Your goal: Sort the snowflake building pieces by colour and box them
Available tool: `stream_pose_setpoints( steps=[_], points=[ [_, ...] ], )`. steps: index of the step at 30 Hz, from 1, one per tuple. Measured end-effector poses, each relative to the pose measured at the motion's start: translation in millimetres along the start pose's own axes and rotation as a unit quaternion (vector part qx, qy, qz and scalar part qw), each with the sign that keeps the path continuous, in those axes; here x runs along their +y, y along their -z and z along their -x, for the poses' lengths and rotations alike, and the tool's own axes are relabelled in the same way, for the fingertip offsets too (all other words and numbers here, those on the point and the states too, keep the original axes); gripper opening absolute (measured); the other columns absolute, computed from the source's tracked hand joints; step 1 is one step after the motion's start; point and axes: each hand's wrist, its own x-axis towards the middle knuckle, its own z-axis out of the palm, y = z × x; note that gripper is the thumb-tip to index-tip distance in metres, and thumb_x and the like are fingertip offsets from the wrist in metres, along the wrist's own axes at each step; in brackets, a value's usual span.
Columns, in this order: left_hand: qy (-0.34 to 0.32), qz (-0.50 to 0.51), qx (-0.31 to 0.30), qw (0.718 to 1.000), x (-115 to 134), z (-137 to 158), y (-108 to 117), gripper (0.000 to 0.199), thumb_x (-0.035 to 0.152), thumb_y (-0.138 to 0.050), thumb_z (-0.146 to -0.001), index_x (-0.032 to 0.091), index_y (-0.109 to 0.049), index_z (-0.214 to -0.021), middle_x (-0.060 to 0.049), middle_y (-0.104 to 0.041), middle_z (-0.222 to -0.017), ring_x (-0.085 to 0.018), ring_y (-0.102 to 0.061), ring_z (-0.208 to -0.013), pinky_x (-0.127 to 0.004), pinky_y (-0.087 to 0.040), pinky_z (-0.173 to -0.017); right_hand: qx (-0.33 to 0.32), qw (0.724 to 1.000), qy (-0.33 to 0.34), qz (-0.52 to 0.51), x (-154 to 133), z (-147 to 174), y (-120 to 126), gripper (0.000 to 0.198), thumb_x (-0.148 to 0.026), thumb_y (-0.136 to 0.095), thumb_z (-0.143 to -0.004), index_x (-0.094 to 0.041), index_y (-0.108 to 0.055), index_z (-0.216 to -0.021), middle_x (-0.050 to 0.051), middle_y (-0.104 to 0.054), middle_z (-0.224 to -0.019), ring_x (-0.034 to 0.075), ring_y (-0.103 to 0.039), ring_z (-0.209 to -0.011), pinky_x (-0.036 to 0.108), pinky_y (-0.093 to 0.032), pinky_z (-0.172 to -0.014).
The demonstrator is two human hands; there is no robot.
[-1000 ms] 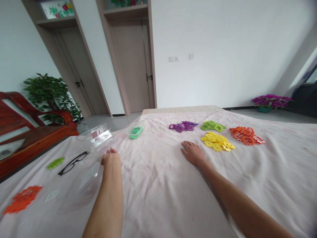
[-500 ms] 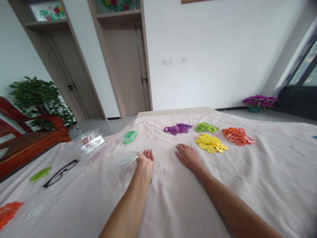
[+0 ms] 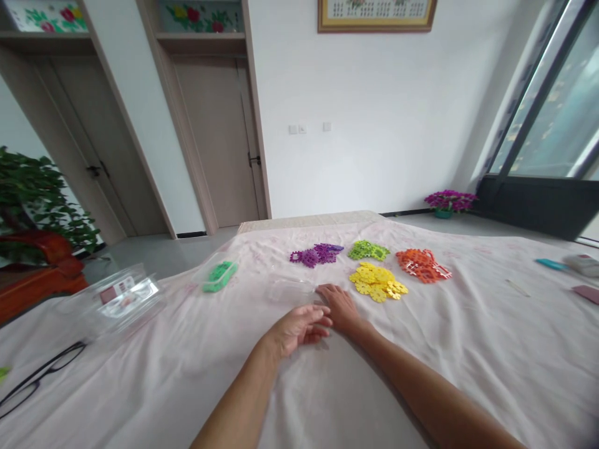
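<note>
A clear plastic box (image 3: pixel 286 290) sits on the cloth in front of my hands. My left hand (image 3: pixel 302 327) is just nearer me than the box, its fingers loosely bent and apart with nothing in them. Beside it, my right hand (image 3: pixel 340 305) lies on the cloth with fingers stretched out, close to the box's right end. To the right of that hand is a pile of yellow flower-shaped plastic pieces (image 3: pixel 375 282). Behind are purple pieces (image 3: pixel 316 255) and light green pieces (image 3: pixel 368 250); orange-red pieces (image 3: pixel 423 265) lie farther right.
A clear box with green pieces (image 3: pixel 219 275) stands left of centre. Stacked clear plastic boxes (image 3: pixel 124 299) and black-framed glasses (image 3: pixel 42 377) are at the left. On the right lie a thin stick (image 3: pixel 518 288) and a blue item (image 3: pixel 551 264). A pale cloth (image 3: pixel 468 337) covers the surface.
My left hand has let go of the clear plastic box, now standing in front of my hands, and has moved right beside my right hand. The view has turned to the right.
</note>
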Motion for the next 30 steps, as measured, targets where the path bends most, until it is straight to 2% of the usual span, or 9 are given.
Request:
stream_pose_setpoints(
  steps=[5, 8, 10, 12, 15, 18, 21, 26, 30],
  points=[
    [0.007, -0.145, -0.119, 0.982, 10.4, 21.8, 51.1, 0.031, 0.033, -0.08, -0.072, 0.013, -0.073, -0.095, -0.009, -0.072, -0.09, -0.01, -0.064, -0.065, -0.019, -0.036, -0.053, 0.049, 0.995, -0.065, -0.059, 2.5, -3.3, -5.9, 0.061, -0.027, -0.055, -0.085, -0.02, -0.044, -0.144, 0.011, -0.06, -0.133, 0.027, -0.054, -0.121, 0.041, -0.037, -0.101],
    [-0.131, 0.005, -0.097, 0.987, 20.0, 32.9, 88.1, 0.033, 0.04, -0.084, -0.068, 0.015, -0.069, -0.083, 0.001, -0.061, -0.067, -0.003, -0.047, -0.048, -0.017, -0.03, -0.046, 0.081, 0.993, -0.036, -0.075, 2.5, 1.2, -5.2, 0.073, -0.025, -0.057, -0.081, -0.019, -0.035, -0.15, 0.013, -0.054, -0.138, 0.029, -0.053, -0.121, 0.044, -0.041, -0.102],
    [-0.254, 0.139, -0.07, 0.955, 24.9, 33.5, 107.8, 0.03, 0.04, -0.082, -0.071, 0.016, -0.067, -0.082, 0.006, -0.051, -0.062, 0.0, -0.035, -0.043, -0.016, -0.029, -0.045, 0.117, 0.99, 0.013, -0.079, 0.3, 4.9, -3.2, 0.076, -0.021, -0.058, -0.08, -0.02, -0.033, -0.151, 0.014, -0.048, -0.145, 0.028, -0.049, -0.127, 0.045, -0.04, -0.106],
    [-0.341, 0.225, 0.008, 0.912, 28.3, 26.7, 120.1, 0.024, 0.037, -0.078, -0.075, 0.018, -0.067, -0.086, 0.006, -0.048, -0.063, -0.002, -0.038, -0.046, -0.016, -0.032, -0.046, 0.15, 0.983, 0.08, -0.072, -4.8, 7.3, -1.2, 0.077, -0.018, -0.059, -0.08, -0.022, -0.032, -0.152, 0.013, -0.041, -0.15, 0.028, -0.043, -0.134, 0.046, -0.038, -0.11],
    [-0.395, 0.215, 0.211, 0.868, 28.4, 6.0, 124.7, 0.026, 0.035, -0.077, -0.076, 0.021, -0.069, -0.096, 0.003, -0.06, -0.076, -0.006, -0.056, -0.065, -0.017, -0.043, -0.06, 0.175, 0.969, 0.16, -0.064, -16.6, 6.6, 0.1, 0.074, -0.021, -0.061, -0.085, -0.025, -0.032, -0.152, 0.012, -0.038, -0.153, 0.028, -0.039, -0.136, 0.049, -0.037, -0.112],
    [-0.357, 0.058, 0.316, 0.877, 21.2, -13.4, 119.5, 0.04, 0.04, -0.074, -0.079, 0.024, -0.069, -0.114, -0.004, -0.068, -0.113, -0.013, -0.063, -0.1, -0.022, -0.047, -0.081, 0.17, 0.961, 0.201, -0.079, -26.2, 1.6, -1.0, 0.057, -0.029, -0.059, -0.092, -0.027, -0.041, -0.146, 0.011, -0.044, -0.149, 0.026, -0.042, -0.135, 0.049, -0.039, -0.11],
    [-0.34, -0.094, 0.332, 0.875, 12.7, -20.5, 113.1, 0.041, 0.051, -0.064, -0.084, 0.023, -0.071, -0.112, -0.007, -0.065, -0.126, -0.02, -0.059, -0.113, -0.026, -0.048, -0.085, 0.152, 0.958, 0.212, -0.117, -25.9, -4.0, -2.8, 0.034, -0.032, -0.054, -0.096, -0.026, -0.058, -0.129, 0.01, -0.057, -0.137, 0.025, -0.044, -0.134, 0.047, -0.04, -0.11],
    [-0.335, -0.168, 0.381, 0.845, 9.2, -17.7, 107.9, 0.056, 0.064, -0.058, -0.082, 0.018, -0.068, -0.113, -0.011, -0.069, -0.111, -0.022, -0.065, -0.097, -0.031, -0.051, -0.081, 0.171, 0.949, 0.153, -0.216, -12.9, -7.1, -1.2, 0.02, -0.033, -0.055, -0.095, -0.024, -0.064, -0.11, 0.009, -0.065, -0.123, 0.025, -0.045, -0.136, 0.047, -0.038, -0.111],
    [-0.348, -0.16, 0.286, 0.878, 11.6, -15.5, 105.6, 0.089, 0.07, -0.07, -0.069, 0.023, -0.048, -0.141, -0.015, -0.045, -0.15, -0.032, -0.043, -0.138, -0.042, -0.038, -0.111, 0.142, 0.938, 0.156, -0.274, -9.7, -4.1, 1.1, 0.022, -0.037, -0.054, -0.094, -0.024, -0.064, -0.108, 0.01, -0.067, -0.12, 0.024, -0.045, -0.136, 0.046, -0.037, -0.112]
  ],
)
